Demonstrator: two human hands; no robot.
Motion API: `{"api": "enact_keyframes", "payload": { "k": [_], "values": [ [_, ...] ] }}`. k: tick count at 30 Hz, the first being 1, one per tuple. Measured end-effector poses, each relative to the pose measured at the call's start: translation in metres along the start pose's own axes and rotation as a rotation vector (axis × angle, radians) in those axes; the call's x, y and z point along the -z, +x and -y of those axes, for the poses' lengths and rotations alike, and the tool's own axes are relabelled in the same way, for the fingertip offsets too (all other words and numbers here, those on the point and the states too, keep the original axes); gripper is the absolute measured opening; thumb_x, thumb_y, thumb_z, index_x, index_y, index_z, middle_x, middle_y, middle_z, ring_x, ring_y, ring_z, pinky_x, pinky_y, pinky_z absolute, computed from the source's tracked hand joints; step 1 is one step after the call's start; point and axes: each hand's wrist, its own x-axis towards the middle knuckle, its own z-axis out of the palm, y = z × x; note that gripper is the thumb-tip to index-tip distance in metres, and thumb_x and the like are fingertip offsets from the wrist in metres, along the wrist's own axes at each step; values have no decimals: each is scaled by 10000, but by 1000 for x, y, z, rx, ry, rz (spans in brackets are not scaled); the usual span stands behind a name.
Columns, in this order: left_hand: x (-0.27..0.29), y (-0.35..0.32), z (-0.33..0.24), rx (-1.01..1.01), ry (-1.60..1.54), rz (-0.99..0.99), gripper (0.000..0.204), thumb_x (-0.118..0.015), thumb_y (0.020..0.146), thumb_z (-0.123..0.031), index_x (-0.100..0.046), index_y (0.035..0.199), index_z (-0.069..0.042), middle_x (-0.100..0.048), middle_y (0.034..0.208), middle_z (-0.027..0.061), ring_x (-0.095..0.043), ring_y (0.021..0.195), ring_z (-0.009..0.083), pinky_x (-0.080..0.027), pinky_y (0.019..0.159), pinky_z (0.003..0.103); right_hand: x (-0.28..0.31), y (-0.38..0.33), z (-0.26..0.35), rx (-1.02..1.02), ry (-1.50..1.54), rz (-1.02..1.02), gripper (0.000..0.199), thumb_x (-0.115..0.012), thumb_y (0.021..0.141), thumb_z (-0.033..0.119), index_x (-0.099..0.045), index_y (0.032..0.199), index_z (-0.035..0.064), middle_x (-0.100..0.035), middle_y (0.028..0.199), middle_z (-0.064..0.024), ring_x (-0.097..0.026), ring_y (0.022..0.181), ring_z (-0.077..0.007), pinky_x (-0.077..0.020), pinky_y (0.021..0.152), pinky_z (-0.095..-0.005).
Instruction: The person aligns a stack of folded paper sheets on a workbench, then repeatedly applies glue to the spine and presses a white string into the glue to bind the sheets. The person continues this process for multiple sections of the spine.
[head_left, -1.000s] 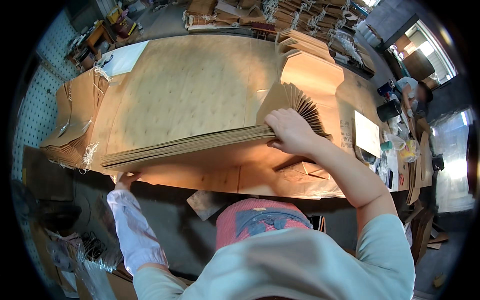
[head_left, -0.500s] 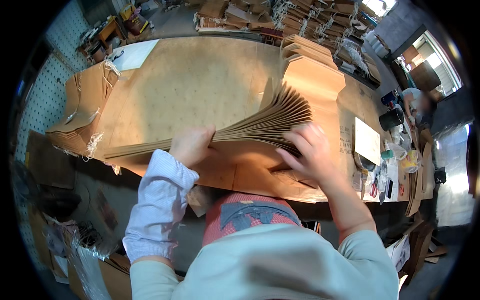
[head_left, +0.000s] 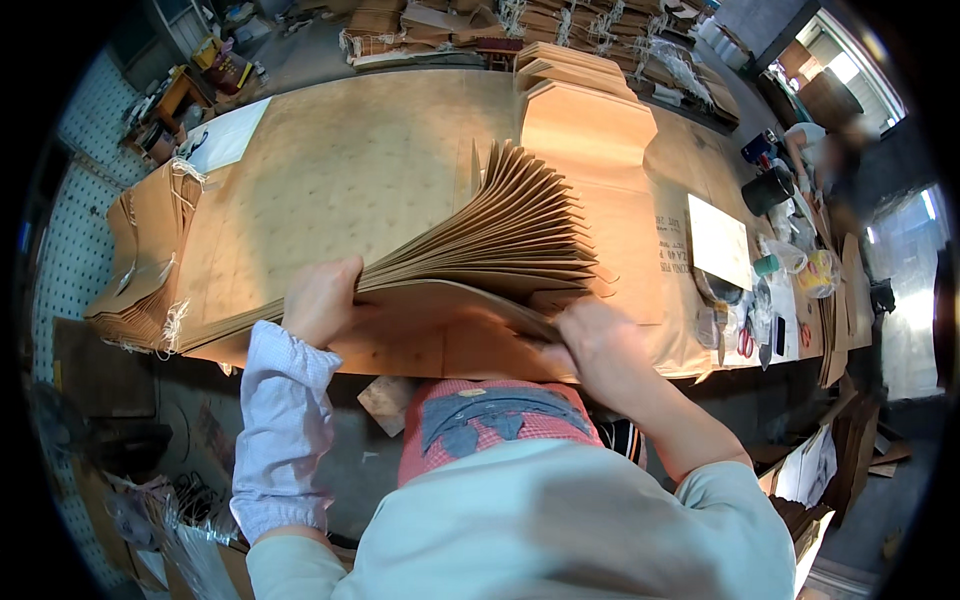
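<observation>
A thick stack of brown paper bags (head_left: 490,235) lies along the near edge of the wooden table, its right end fanned out into many layers. My left hand (head_left: 322,300) is closed round the stack's near edge, left of the fan. My right hand (head_left: 605,345), slightly blurred, grips the right end of the nearest bag, which bows away from the layers behind it. The fingertips of this hand are partly hidden by the paper. Right behind the fan lies another overlapping pile of brown paper bags (head_left: 585,125).
String-tied bundles of brown paper (head_left: 150,245) sit at the table's left end. To the right are a white sheet (head_left: 718,240), red-handled scissors (head_left: 746,340), a black cup (head_left: 768,190) and plastic bags. Another person (head_left: 835,165) is at the far right. More bundles are piled beyond the table.
Both hands have moved left and the fan has spread wider and higher. My right hand has gone from loosely spread fingers beside the fan to gripping the nearest bag.
</observation>
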Motion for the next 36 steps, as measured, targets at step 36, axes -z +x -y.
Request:
{"api": "enact_keyframes", "payload": {
  "k": [36],
  "values": [
    [-1, -1, -6, -26, 52, 33, 527, -839, 588, -295, -534, 959, -78, -624, 800, 127, -606, 767, 354, -461, 635, 440, -86, 23, -69, 229, 1356, 313, 626, -580, 901, 363, -354, 1407, 72, -397, 1424, -107, -346, 1322, -204, -311, 1041, -349]
  ]
}}
